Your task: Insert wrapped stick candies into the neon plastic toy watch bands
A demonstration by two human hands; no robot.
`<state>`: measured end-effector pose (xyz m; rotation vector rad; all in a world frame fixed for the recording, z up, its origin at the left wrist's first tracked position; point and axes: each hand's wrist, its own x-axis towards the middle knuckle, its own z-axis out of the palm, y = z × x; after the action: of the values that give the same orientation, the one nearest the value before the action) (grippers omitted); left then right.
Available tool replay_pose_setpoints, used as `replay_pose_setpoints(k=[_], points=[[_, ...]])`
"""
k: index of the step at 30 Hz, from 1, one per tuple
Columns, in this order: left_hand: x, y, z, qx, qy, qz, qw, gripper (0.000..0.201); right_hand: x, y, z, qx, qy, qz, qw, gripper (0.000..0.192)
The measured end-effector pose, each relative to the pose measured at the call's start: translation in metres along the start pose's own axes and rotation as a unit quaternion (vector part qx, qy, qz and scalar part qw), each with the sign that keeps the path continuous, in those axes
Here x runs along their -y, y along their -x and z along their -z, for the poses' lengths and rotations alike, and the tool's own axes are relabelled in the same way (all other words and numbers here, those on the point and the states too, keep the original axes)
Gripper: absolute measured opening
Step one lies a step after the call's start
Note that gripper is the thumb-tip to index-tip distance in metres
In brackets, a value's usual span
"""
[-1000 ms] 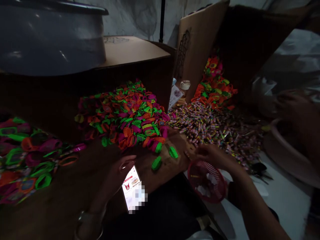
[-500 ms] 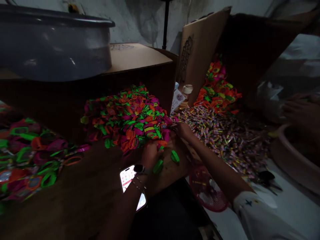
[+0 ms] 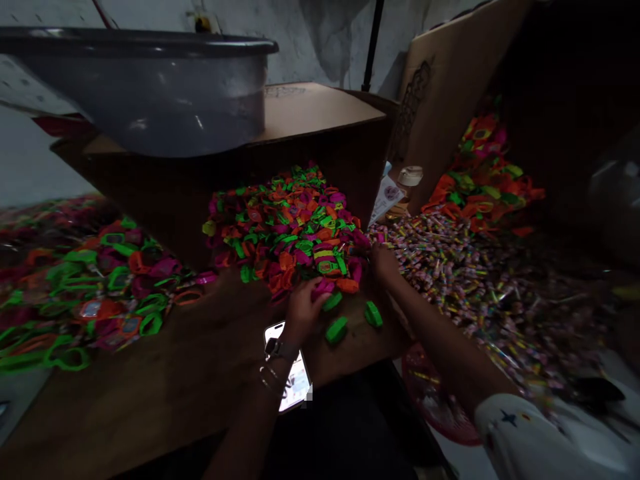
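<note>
My left hand [image 3: 302, 308], wearing a watch and bracelets, is closed on a magenta toy watch [image 3: 324, 287] at the front of a heap of colourful toy watches [image 3: 280, 233]. Three green toy watches lie close by on the brown board: one at the fingertips [image 3: 332, 301], one nearer me [image 3: 337, 329] and one to the right [image 3: 373, 313]. My right hand [image 3: 385, 265] has its fingers curled at the edge of a pile of small wrapped sweets [image 3: 450, 267]. What it holds, if anything, is too dark to make out.
A lit phone [image 3: 296, 380] lies beneath my left wrist. The heap spills from a cardboard box [image 3: 325, 110] with a large grey basin [image 3: 185, 100] on top. More toy watches [image 3: 110, 287] spread at left. A red basket [image 3: 430, 407] sits low at right.
The view has swung left, so things sit further right. My left hand now has a magenta toy watch, and another green one shows on the board beside it. My right hand stays by the sweets.
</note>
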<state>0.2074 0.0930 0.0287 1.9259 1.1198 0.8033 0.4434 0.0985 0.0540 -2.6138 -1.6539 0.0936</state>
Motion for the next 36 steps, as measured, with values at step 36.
replay_pose_setpoints(k=[36], points=[[-0.022,0.087,0.068,0.009,0.383,0.180,0.906,0.043,0.118,0.169,0.004,0.092,-0.833,0.006,0.545,0.032]])
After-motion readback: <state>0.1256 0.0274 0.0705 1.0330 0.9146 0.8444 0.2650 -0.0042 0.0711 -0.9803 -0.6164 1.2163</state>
